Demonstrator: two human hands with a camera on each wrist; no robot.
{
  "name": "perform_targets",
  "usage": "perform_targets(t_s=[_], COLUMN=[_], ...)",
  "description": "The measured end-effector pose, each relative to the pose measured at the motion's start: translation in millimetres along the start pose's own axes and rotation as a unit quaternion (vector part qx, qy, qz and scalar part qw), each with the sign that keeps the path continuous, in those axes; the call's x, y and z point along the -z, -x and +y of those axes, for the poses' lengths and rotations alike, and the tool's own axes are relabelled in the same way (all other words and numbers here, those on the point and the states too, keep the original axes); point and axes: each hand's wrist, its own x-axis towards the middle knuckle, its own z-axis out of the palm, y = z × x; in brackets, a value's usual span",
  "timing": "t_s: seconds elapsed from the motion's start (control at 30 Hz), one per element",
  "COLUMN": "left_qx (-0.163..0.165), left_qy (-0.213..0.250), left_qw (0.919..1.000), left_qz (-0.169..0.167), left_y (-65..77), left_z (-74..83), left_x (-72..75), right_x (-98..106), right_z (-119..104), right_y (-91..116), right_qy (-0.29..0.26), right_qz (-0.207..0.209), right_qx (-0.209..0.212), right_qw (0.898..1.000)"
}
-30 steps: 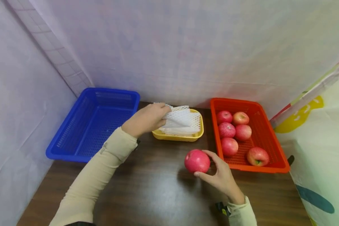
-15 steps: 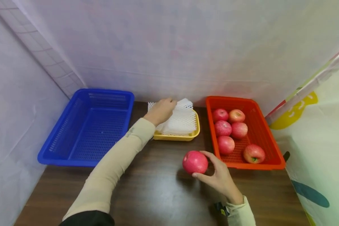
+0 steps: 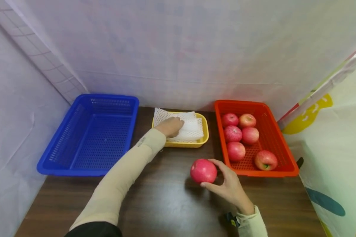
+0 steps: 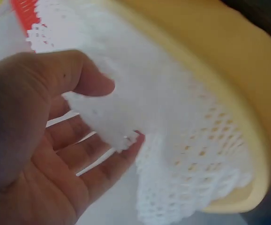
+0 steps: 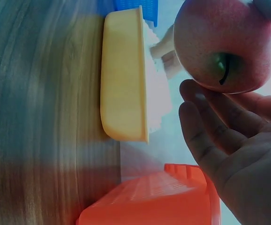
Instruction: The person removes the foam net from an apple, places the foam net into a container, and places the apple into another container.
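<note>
My right hand point(image 3: 232, 187) holds a red apple point(image 3: 203, 171) between thumb and fingers, just above the table left of the red basket. Its stem end shows in the right wrist view, the apple point(image 5: 224, 47) resting over the fingertips. My left hand point(image 3: 170, 127) is over the yellow tray point(image 3: 206, 131), at a pile of white foam fruit nets point(image 3: 192, 126). In the left wrist view, the thumb of that hand point(image 4: 56, 117) lies over a net's edge point(image 4: 112, 112) and the other fingers reach behind it, their tips partly hidden by the foam.
On the right stands a red basket point(image 3: 277, 131) with several apples point(image 3: 236, 151) inside. A blue basket point(image 3: 89, 138) stands on the left. Pale cloth walls point(image 3: 178, 59) enclose the brown wooden table point(image 3: 166, 204) at the back and sides.
My left hand has moved right over the tray and then lower; the net edge raised half a second ago lies flatter. The right hand keeps hold of the apple almost in place.
</note>
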Motion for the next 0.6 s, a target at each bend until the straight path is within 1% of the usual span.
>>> perform_targets(t_s=[0.1,0.23,0.33,0.47,0.6], left_qx=[0.019,0.022,0.022,0.031,0.031], left_qy=[0.009,0.01,0.013,0.021,0.04], left_qw=[0.9998,0.9989,0.9975,0.9956,0.993], left_qz=[0.006,0.04,0.066,0.085,0.106], left_y=[10.5,30.7,48.1,74.5,102.7], left_z=[3.8,10.5,13.6,16.9,22.4], left_x=[11.7,31.6,43.2,51.2,51.6], right_x=[0,1,1,2,2], right_z=[1,0,-1,-3,-3], right_y=[0,-1,-2,-2,-1], right_qy=[0.002,0.0,-0.004,-0.006,-0.001], right_qz=[0.003,0.005,0.003,0.001,0.003], right_qx=[0.002,0.003,0.003,0.003,0.002], right_qw=[1.0,1.0,1.0,1.0,1.0])
